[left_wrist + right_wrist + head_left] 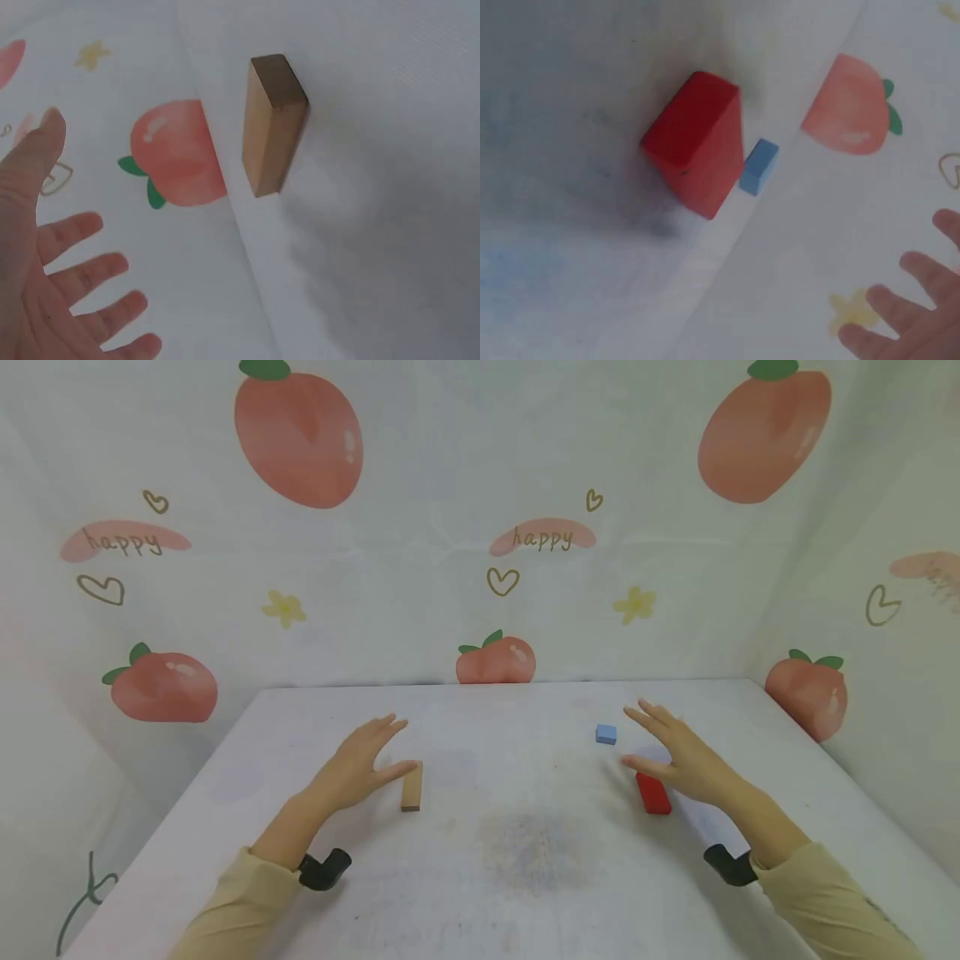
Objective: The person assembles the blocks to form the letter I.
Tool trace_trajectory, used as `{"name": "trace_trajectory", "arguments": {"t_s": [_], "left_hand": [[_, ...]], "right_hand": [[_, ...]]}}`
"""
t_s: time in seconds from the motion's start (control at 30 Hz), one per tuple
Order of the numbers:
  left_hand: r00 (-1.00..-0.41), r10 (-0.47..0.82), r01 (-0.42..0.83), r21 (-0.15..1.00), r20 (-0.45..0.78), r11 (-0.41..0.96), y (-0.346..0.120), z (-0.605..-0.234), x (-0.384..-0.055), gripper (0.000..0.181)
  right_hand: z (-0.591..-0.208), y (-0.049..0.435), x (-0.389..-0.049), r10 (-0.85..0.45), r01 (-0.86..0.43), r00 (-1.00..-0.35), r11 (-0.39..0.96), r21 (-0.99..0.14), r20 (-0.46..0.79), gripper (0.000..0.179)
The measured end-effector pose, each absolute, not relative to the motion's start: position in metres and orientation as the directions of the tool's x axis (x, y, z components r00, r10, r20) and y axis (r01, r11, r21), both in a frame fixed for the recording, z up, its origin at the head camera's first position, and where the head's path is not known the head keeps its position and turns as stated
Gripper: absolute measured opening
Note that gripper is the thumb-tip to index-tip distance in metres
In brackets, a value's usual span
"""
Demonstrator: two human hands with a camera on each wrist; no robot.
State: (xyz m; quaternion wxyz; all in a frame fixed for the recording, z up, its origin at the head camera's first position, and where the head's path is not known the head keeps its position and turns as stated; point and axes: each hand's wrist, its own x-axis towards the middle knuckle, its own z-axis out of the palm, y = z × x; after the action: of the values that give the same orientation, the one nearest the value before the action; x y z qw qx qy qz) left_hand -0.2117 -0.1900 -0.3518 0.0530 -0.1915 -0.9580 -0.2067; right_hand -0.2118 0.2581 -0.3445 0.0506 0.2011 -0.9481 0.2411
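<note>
My left hand (pixel 351 768) hovers with spread fingers beside a plain wooden block (pixel 412 787), its thumb overlapping the block's far end in the head view. In the left wrist view the wooden block (pixel 271 135) stands apart from the hand (pixel 52 277). My right hand (pixel 686 760) is held above a red block (pixel 654 795) and covers part of it. A small blue block (pixel 606 734) lies farther back, left of the right fingertips. The right wrist view has the red block (pixel 697 142), the blue block (pixel 759 166) and the right fingers (pixel 900 307) apart. Neither hand holds anything.
The blocks lie on a white table (pixel 525 743) with a greyish stain near its middle. A white curtain (pixel 420 527) printed with peaches, hearts and flowers hangs behind and at the sides. Dark wrist mounts (pixel 326 869) stick out from both sleeves.
</note>
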Motion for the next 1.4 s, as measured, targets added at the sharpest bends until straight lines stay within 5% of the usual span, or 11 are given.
{"name": "trace_trajectory", "arguments": {"t_s": [0.37, 0.93, 1.4], "left_hand": [[-0.925, 0.377, 0.346, 0.491, 0.039, 0.799, -0.205, -0.360, -0.214, 0.060], [-0.895, 0.445, 0.377, 0.495, -0.022, 0.783, -0.206, -0.379, -0.217, 0.069], [-0.882, 0.471, 0.393, 0.500, -0.033, 0.772, -0.208, -0.386, -0.222, 0.070]], "right_hand": [[-0.356, 0.282, -0.209, -0.374, -0.413, -0.909, 0.747, -0.521, 0.184, 0.046], [-0.369, 0.301, -0.214, -0.458, -0.347, -0.888, 0.709, -0.614, -0.027, 0.040], [-0.375, 0.302, -0.214, -0.487, -0.351, -0.872, 0.684, -0.639, -0.042, 0.038]]}}
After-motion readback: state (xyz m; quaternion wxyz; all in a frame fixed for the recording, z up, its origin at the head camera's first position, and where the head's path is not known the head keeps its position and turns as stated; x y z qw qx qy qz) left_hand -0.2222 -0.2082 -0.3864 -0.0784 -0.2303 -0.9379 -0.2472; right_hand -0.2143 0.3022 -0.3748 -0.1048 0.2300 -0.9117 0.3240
